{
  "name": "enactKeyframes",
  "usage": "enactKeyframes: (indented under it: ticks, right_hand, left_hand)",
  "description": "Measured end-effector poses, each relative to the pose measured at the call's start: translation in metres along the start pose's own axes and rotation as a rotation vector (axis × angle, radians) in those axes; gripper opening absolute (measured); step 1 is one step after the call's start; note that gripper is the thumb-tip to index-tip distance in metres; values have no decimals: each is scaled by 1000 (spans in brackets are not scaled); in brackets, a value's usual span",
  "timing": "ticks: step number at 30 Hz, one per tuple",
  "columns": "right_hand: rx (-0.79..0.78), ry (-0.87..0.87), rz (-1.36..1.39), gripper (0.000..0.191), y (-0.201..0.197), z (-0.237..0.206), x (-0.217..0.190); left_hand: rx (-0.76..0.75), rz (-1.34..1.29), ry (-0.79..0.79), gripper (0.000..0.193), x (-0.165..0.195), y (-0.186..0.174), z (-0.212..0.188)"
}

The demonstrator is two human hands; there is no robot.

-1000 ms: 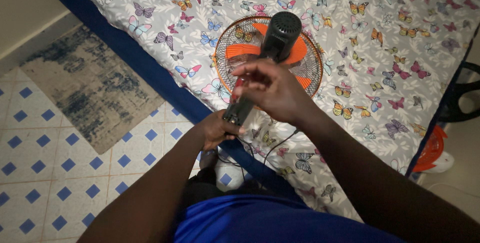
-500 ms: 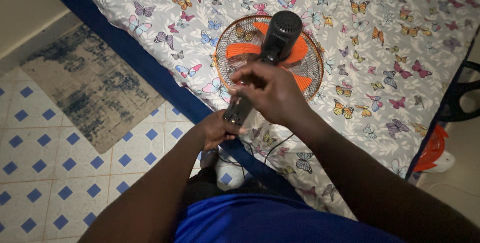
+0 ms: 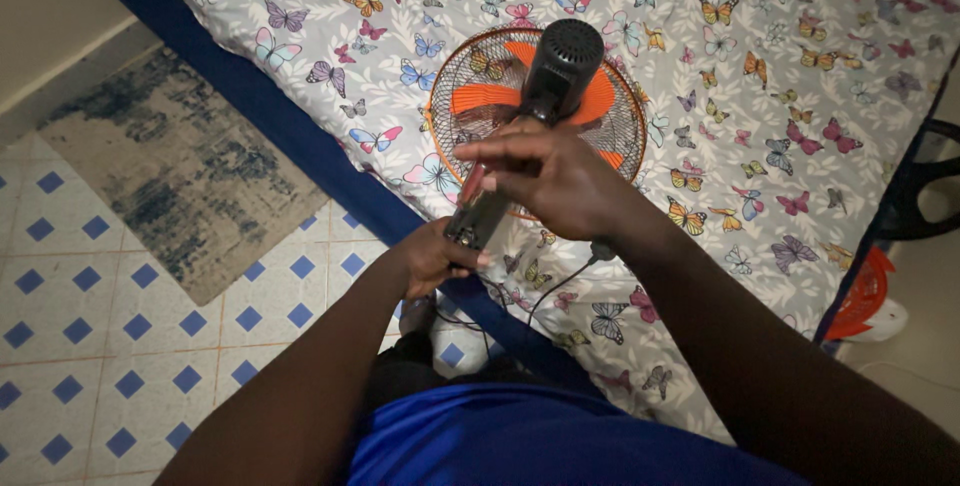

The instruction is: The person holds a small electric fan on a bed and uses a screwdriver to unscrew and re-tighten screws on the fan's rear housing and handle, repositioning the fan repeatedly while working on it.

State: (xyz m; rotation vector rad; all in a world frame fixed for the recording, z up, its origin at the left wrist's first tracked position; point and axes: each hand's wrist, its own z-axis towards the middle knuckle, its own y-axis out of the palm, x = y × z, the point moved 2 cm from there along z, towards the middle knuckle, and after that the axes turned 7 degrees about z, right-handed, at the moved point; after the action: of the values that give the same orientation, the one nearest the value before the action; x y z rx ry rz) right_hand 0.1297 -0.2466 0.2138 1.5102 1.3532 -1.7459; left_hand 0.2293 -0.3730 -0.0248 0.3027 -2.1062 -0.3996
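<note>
Both hands, left hand [image 3: 435, 258] and right hand [image 3: 560, 181], are gripping the fan stem [image 3: 480, 218]; the top-heavy fan [image 3: 540, 106] might tip.

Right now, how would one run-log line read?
left hand: grips lower end of black fan motor housing | right hand: over its middle | orange-bladed wire-grille fan: on butterfly-print bedsheet

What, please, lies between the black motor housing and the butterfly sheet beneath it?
In the head view, the orange fan blades inside their wire grille lie between the motor housing and the sheet.
</note>
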Motion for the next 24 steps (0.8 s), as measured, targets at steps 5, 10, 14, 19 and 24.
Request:
enactKeyframes:
  ticks: [5, 10, 14, 19, 24]
  right_hand:
    - [138, 78, -164, 29, 3, 0, -4]
    - [189, 263, -103, 30, 5, -1, -4]
    - [143, 89, -24, 26, 1, 3, -7]
    - [-19, 67, 39, 31, -2, 7, -5]
    - [94, -35, 2, 18, 5, 6, 5]
  left_hand:
    - [-7, 3, 3, 38, 3, -1, -1]
    - [-26, 18, 17, 38, 6, 1, -4]
    - [-9, -5, 9, 39, 5, 1, -3]
    - [-15, -13, 20, 42, 2, 0, -1]
    - [-39, -8, 27, 42, 3, 2, -1]
